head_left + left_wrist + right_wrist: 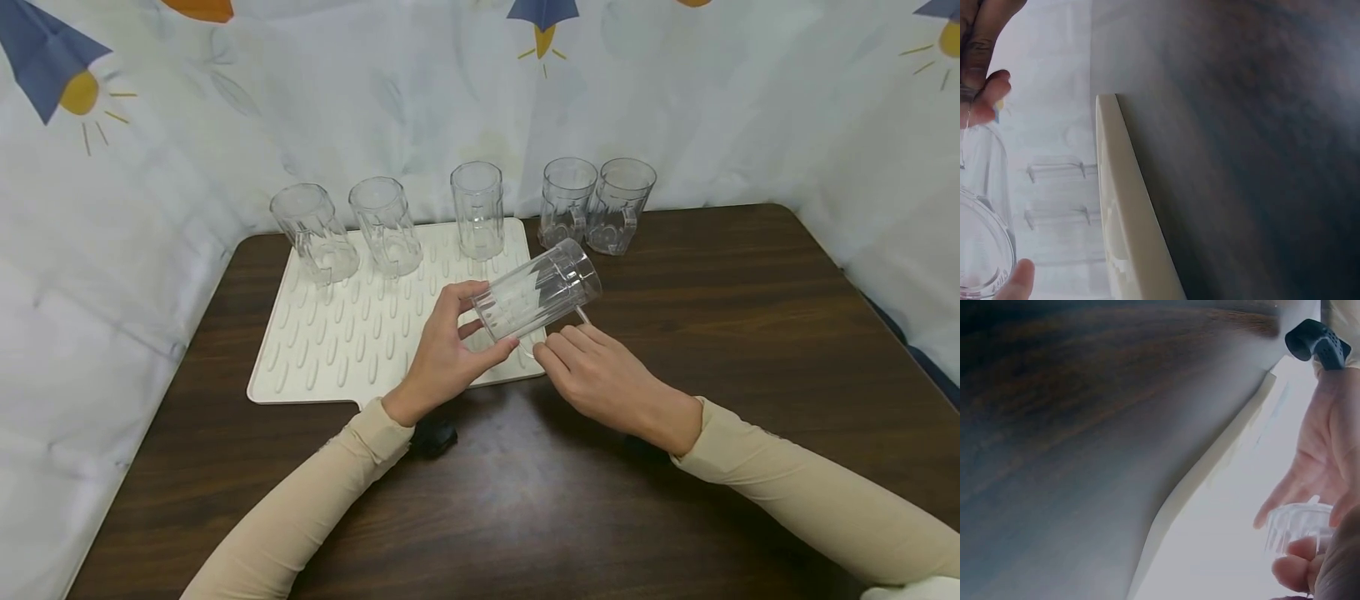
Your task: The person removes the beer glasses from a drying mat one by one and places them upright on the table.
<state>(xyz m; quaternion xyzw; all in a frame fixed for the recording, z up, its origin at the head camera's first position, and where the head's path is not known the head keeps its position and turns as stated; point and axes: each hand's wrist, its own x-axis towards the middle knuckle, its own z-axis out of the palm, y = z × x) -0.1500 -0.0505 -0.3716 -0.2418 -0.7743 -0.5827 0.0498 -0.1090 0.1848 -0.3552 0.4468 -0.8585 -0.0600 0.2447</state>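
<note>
A clear glass mug (536,287) is held tilted above the front right part of a white ridged mat (330,333). My left hand (446,350) holds the mug's lower left end, thumb on the near side and fingers on the far side. With curled fingers, my right hand (603,367) grips the mug's handle, which the fingers mostly hide. In the left wrist view, the round end of the mug (985,244) shows beside a left fingertip. The right wrist view has the mug (1297,519) between the two hands.
Two clear mugs (386,225) stand on the mat's back left, and another mug (477,208) at its back right. A pair of mugs (618,208) stands close together on the brown table (750,333), right of the mat. A white printed curtain (360,100) hangs behind.
</note>
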